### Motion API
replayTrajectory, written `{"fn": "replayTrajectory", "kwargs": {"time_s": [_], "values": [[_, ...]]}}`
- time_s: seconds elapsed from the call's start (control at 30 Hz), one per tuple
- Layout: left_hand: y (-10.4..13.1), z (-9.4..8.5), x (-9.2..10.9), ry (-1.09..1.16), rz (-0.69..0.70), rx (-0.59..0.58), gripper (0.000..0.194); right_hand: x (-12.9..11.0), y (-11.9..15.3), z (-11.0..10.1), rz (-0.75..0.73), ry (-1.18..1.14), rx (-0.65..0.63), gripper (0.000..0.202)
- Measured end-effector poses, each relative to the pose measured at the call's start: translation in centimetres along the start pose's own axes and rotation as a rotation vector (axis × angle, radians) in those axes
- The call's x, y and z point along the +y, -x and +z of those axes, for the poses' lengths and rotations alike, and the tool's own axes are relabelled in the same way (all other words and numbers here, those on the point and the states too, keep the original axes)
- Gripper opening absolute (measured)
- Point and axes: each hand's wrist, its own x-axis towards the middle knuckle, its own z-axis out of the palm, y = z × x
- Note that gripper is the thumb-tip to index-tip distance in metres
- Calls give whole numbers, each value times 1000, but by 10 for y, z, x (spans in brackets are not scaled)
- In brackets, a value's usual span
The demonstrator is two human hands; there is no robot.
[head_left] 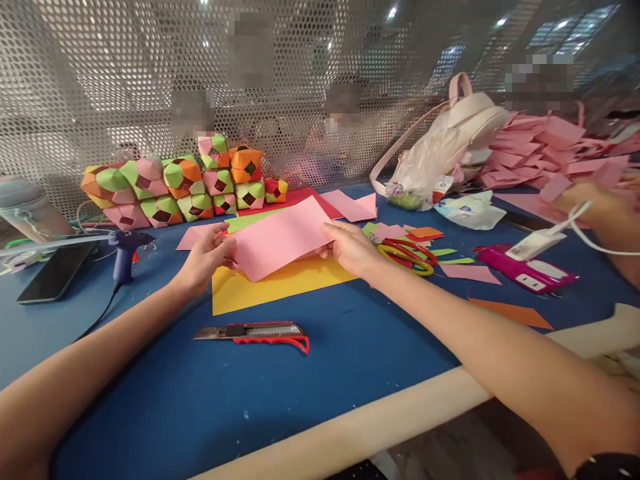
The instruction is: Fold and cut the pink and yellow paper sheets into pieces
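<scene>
A pink paper sheet (283, 239) is held up, slightly tilted, between my two hands. My left hand (210, 255) pinches its left edge, and my right hand (349, 247) grips its right edge with the thumb on top. Beneath it lies a yellow sheet (240, 293), with green paper (245, 221) and a red sheet (295, 200) farther back. In front of the yellow sheet rests a red-handled utility knife (255, 333), its blade pointing left. Red and yellow scissors (407, 255) lie just beyond my right hand among paper scraps.
Folded paper blocks (193, 183) are stacked at the back left. A blue glue gun (123, 257), phone (57, 273) and bottle (33, 207) stand left. Rightward are a bag (470, 120), a magenta power strip (530, 268), piled pink paper (535, 150) and another person's hand (590, 207).
</scene>
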Motion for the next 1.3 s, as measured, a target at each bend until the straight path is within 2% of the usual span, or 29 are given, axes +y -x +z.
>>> {"fn": "replayTrajectory", "kwargs": {"time_s": [0.17,0.27,0.33,0.43,0.47,0.53,0.57,0.6,0.67,0.7,0.77,0.8,0.87,0.93,1.0,1.07,1.17,1.23,1.3], "values": [[2,4,1,92,-126,92,43,-9,1,-1,-3,-42,-25,22],[1,7,0,222,-152,213,36,-10,8,8,-21,19,-228,35],[1,9,-2,267,-161,258,36,-4,15,20,-60,256,-376,49],[2,12,-5,275,-197,249,41,5,26,40,-231,737,-563,64],[3,13,-6,273,-201,243,42,5,28,44,-289,849,-646,65],[4,12,-8,269,-200,236,43,-3,29,44,-325,969,-771,53],[5,12,-8,270,-200,230,44,-10,29,40,-310,989,-755,46],[5,12,-9,272,-200,224,44,-18,28,33,-282,997,-672,45],[6,12,-9,277,-201,212,44,-34,23,15,-272,946,-310,56],[6,12,-9,279,-199,208,44,-40,21,7,-265,892,-180,57],[7,13,-8,280,-193,206,44,-44,16,-6,-240,803,-61,54],[7,14,-8,278,-188,206,44,-42,14,-9,-226,795,-75,51],[9,15,-5,263,-164,205,44,-32,14,-10,-226,843,-195,43],[11,16,-1,250,-125,201,44,-20,18,-5,-266,946,-429,33],[12,17,2,254,-83,193,43,-10,23,3,-283,1056,-652,43],[12,17,6,266,-42,190,43,-2,27,12,-251,1160,-764,64],[12,17,8,273,-14,179,44,6,23,27,-231,1226,-782,72],[13,18,6,276,-38,164,45,10,15,34,-280,1220,-759,65],[15,20,4,280,-73,150,48,14,7,36,-326,1156,-673,55]]}}
